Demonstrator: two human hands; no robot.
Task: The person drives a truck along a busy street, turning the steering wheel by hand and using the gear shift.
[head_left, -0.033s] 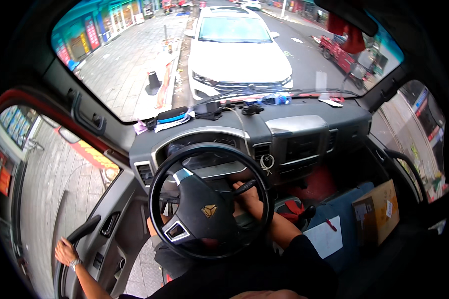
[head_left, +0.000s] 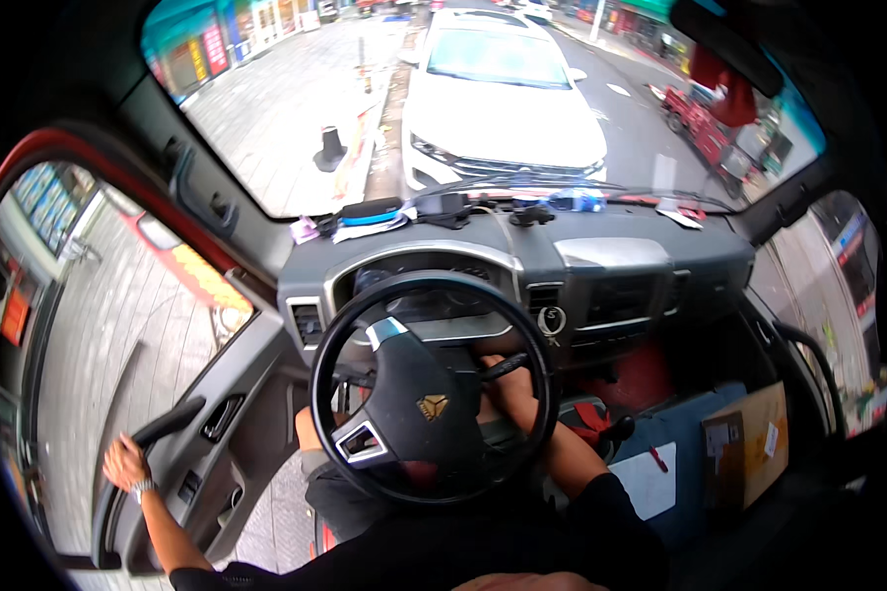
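My left hand [head_left: 125, 463], with a watch [head_left: 144, 487] at the wrist, is wrapped round the black pull handle [head_left: 168, 424] of the driver's door [head_left: 251, 389]. Behind the right side of the black steering wheel [head_left: 325, 325], my right hand [head_left: 511, 382] reaches to the steering column beside a stalk [head_left: 504, 366]. The stalk and wheel hide most of its fingers, so what they touch cannot be made out.
On the dashboard lie papers [head_left: 370, 231], a blue-and-black case [head_left: 372, 212] and small items. A gear lever [head_left: 616, 429] stands right of the wheel. The blue seat [head_left: 675, 424] bears a white sheet [head_left: 646, 483], red pen [head_left: 657, 458] and cardboard box [head_left: 759, 433]. A white car [head_left: 503, 118] stands ahead.
The whole view has shifted, moving the cab slightly right and up in the picture. My left hand keeps hold of the pull handle. My right hand's fingers are more hidden behind the stalk.
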